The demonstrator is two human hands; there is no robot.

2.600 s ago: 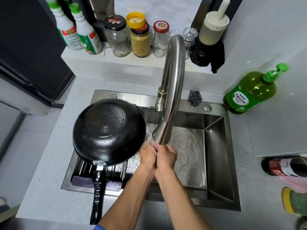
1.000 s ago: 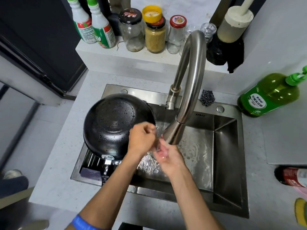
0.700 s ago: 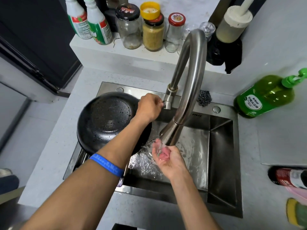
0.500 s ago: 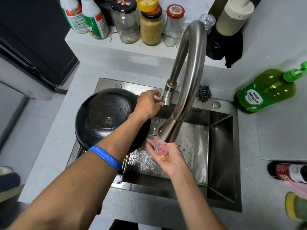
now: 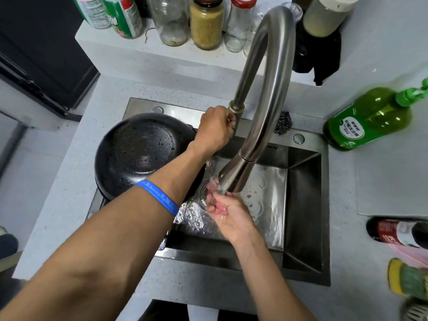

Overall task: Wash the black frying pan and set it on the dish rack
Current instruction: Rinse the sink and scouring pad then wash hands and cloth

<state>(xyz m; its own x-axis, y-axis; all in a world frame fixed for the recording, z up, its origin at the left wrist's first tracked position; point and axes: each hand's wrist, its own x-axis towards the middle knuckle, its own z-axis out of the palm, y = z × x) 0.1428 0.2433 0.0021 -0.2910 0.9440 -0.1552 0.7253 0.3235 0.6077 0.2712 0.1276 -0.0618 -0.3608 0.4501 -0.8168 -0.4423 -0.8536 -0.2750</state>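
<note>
Left hand (image 5: 216,129) fingers curled round the tap handle at the faucet (image 5: 261,93) base; right hand (image 5: 225,209) cupped palm-up, fingers relaxed under the spout; black frying pan (image 5: 136,154) on the dish rack (image 5: 97,202), left side of the sink (image 5: 303,205)

Speckled grey table (image 5: 76,188) is seen around an inset steel sink (image 5: 325,205). Green soap bottle (image 5: 368,119) is laid at right; jars (image 5: 206,22) are lined on a raised shelf (image 5: 129,54), top of frame.
</note>
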